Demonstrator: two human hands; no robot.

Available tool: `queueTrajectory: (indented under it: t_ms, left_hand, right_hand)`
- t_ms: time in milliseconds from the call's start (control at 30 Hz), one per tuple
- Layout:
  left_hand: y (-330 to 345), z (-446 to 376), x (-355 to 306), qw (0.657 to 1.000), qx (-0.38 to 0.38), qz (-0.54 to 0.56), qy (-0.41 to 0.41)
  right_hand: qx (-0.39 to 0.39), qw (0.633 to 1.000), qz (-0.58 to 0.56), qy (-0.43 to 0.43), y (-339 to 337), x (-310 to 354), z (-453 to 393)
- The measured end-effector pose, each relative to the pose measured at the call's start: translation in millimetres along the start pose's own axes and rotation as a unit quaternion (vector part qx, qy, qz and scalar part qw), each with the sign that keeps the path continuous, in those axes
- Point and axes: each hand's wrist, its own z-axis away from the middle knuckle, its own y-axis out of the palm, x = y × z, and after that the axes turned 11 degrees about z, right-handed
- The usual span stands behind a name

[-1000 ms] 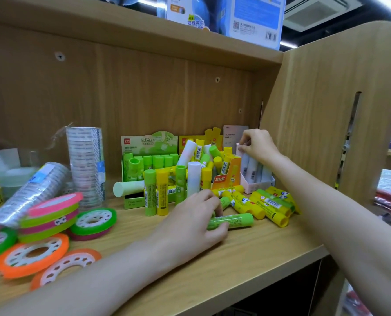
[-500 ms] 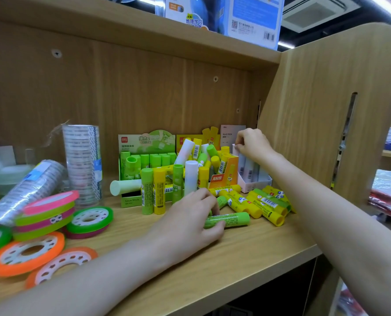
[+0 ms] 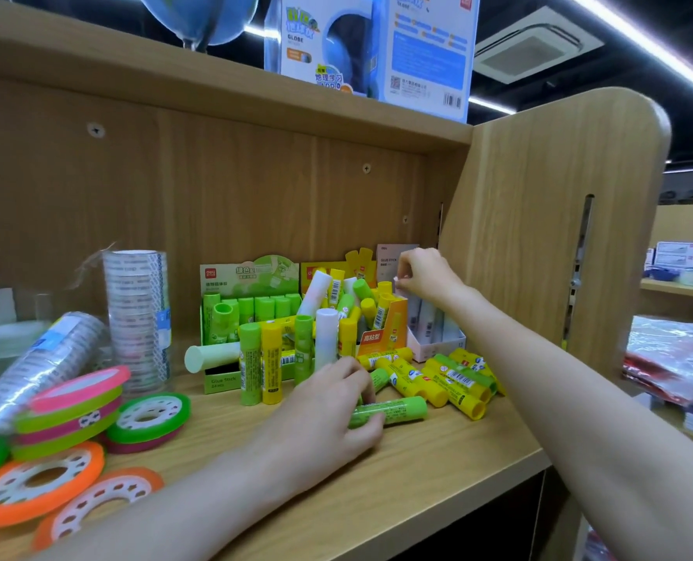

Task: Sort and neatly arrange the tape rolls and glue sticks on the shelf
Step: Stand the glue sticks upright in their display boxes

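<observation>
Left hand (image 3: 328, 415) has fingers curled round a green glue stick (image 3: 393, 410) lying on the shelf (image 3: 438, 467). Right hand (image 3: 425, 273) at 1 o'clock pinches a white stick (image 3: 407, 295) above the pale box (image 3: 438, 342). Yellow sticks (image 3: 454, 384) crowd in between, tape rolls (image 3: 146, 415) at 9 o'clock.

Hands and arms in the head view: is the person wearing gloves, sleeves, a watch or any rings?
Both are bare. The left hand and right hand show no gloves, and no rings are visible. Both forearms are uncovered up to the frame edge, with no sleeve, watch, bracelet or marking in view.
</observation>
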Motion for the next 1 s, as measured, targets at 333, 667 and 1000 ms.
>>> queueTrajectory:
  t_ms: [333, 667, 1000]
  left_hand:
    - [1, -1, 1, 1.000, -0.001, 0.001, 0.004]
    - [1, 0, 1, 1.000, -0.002, 0.004, 0.004]
    - [2, 0, 1, 1.000, -0.007, 0.002, 0.010]
  right_hand:
    - [-0.013, 0.996, -0.076, 0.037, -2, -3, -3]
    - [0.004, 0.999, -0.040, 0.032, 5, -3, -3]
    - [0.044, 0.997, 0.057, 0.021, 7, -10, -8]
